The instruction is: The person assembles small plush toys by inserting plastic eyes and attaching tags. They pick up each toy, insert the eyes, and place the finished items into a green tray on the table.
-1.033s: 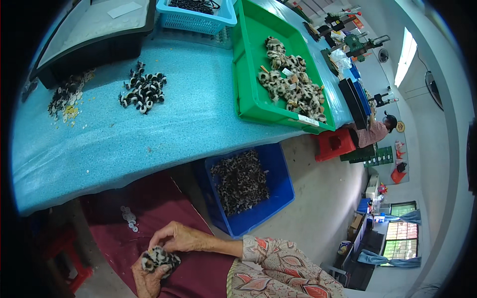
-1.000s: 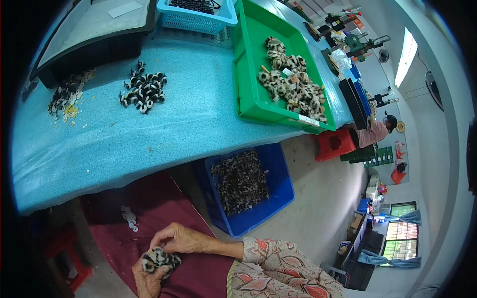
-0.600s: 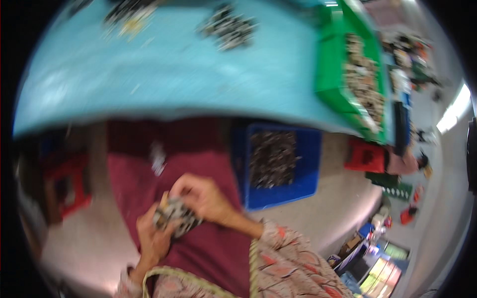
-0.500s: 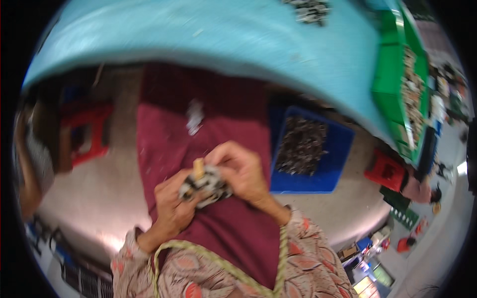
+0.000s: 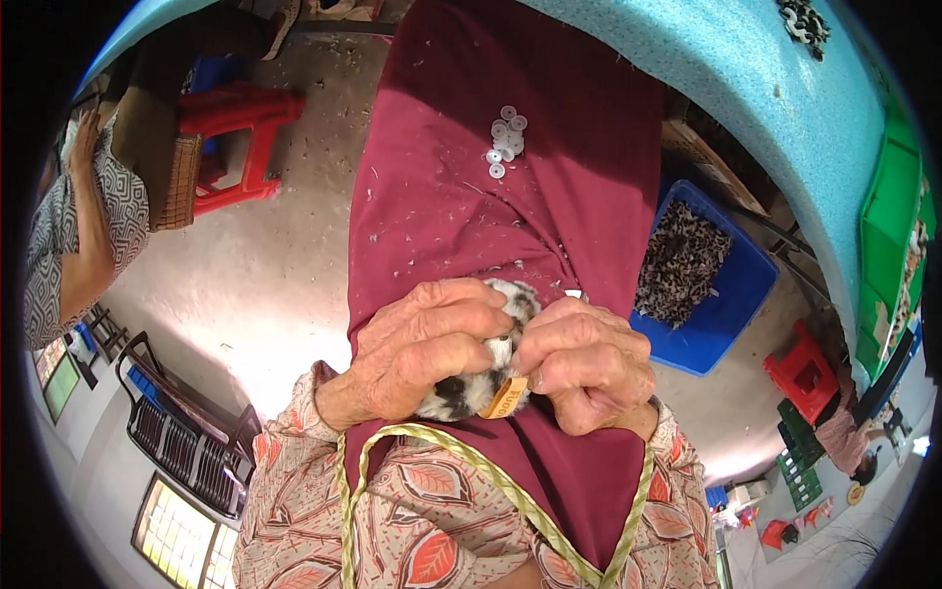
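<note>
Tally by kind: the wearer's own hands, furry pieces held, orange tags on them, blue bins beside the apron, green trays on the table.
Left hand and right hand: 2
Furry piece: 1
Orange tag: 1
Blue bin: 1
Green tray: 1
Total: 6

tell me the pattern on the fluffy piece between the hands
Whitish with dark patches; the fluffy piece shows best in the head view.

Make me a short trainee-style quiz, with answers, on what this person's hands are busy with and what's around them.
1. True or false: the furry piece lies on the blue table.
2. What colour is the small label on that piece? A) green B) blue C) orange-yellow
3. On which side of the person is the blue bin?

Key:
1. False; it is between the left hand and the right hand.
2. C
3. Right
</note>
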### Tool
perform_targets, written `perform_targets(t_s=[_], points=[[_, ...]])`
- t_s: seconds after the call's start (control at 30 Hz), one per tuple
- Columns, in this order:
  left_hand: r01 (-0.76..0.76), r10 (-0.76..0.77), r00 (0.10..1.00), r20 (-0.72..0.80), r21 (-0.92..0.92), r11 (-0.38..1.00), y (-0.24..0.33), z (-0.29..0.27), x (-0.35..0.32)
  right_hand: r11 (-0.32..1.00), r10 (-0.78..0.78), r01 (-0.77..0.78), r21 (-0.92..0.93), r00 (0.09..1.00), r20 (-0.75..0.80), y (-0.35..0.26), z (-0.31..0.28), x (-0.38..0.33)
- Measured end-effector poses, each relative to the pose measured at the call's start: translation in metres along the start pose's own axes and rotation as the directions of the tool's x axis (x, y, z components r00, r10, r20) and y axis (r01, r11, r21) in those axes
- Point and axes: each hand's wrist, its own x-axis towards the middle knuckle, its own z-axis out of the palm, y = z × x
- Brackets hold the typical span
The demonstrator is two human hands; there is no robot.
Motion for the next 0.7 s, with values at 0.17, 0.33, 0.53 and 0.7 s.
perform_targets(t_s=[0.17,0.33,0.53,0.7], points=[[-0.025,0.032,0.997,0.073,-0.097,0.995,-0.009,-0.005,-0.001,0.995,-0.067,0.068,-0.066,0.998,0.018,0.001,0.0,0.0],[-0.08,0.074,0.985,0.153,0.031,0.996,-0.005,-0.008,0.0,0.999,0.019,-0.016,-0.032,0.993,0.115,-0.001,-0.007,0.0],[-0.129,0.104,0.99,0.097,0.318,0.939,-0.001,-0.005,-0.004,0.989,0.124,-0.128,0.079,0.991,0.052,0.003,0.0,-0.01],[-0.034,0.011,0.998,0.07,0.33,0.943,0.006,-0.008,-0.009,0.936,0.271,-0.275,0.218,0.961,0.047,0.002,0.005,-0.01]])
